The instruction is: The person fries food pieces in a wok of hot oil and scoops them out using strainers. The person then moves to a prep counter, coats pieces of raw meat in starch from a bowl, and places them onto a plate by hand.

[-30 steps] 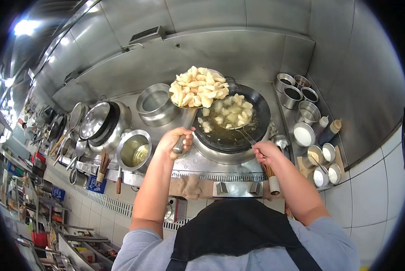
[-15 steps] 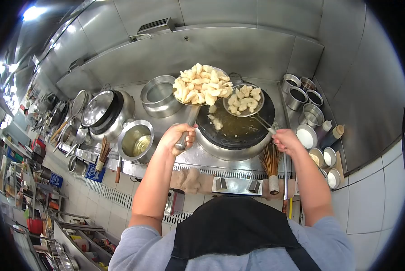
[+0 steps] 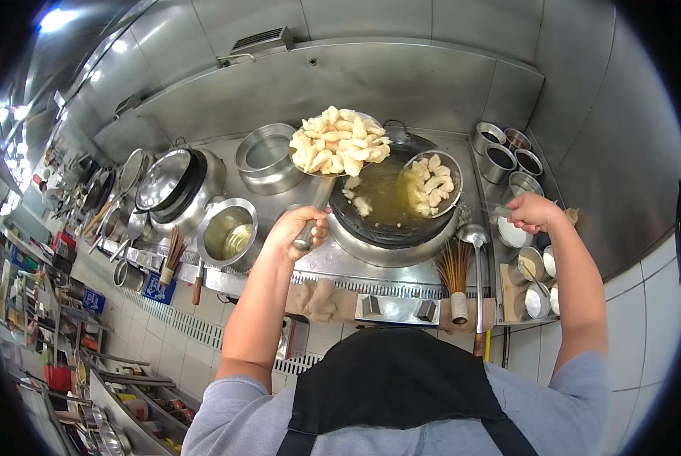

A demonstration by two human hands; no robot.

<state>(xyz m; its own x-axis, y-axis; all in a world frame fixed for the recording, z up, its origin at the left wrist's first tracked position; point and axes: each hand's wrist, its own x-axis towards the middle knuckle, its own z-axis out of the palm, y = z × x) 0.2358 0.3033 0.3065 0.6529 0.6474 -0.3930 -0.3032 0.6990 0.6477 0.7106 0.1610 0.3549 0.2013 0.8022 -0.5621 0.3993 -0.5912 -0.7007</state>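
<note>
My left hand (image 3: 298,230) is closed round the thick handle of a large strainer (image 3: 323,194). The strainer is heaped with pale battered pieces (image 3: 340,143) and hangs over the wok's left rear edge. A black wok (image 3: 382,237) holds yellowish oil (image 3: 382,194), with a few loose bits floating at its left. On the right, my closed right hand (image 3: 534,211) grips the thin handle of a small skimmer (image 3: 457,176). That skimmer tilts at the wok's right side, its lower left edge in the oil, with more pale pieces (image 3: 431,186) in it.
Left of the wok stand a metal pot (image 3: 229,235), a wide metal container (image 3: 267,152) and a lidded wok (image 3: 164,182). A ladle (image 3: 474,235) and a bamboo brush (image 3: 456,281) lie at the front right. Seasoning tins (image 3: 500,163) line the right side. A cloth (image 3: 317,299) lies along the front edge.
My right hand has moved right, and the skimmer has gone from above the wok's centre to its right side, tilting into the oil. My left hand and its strainer stay nearly still.
</note>
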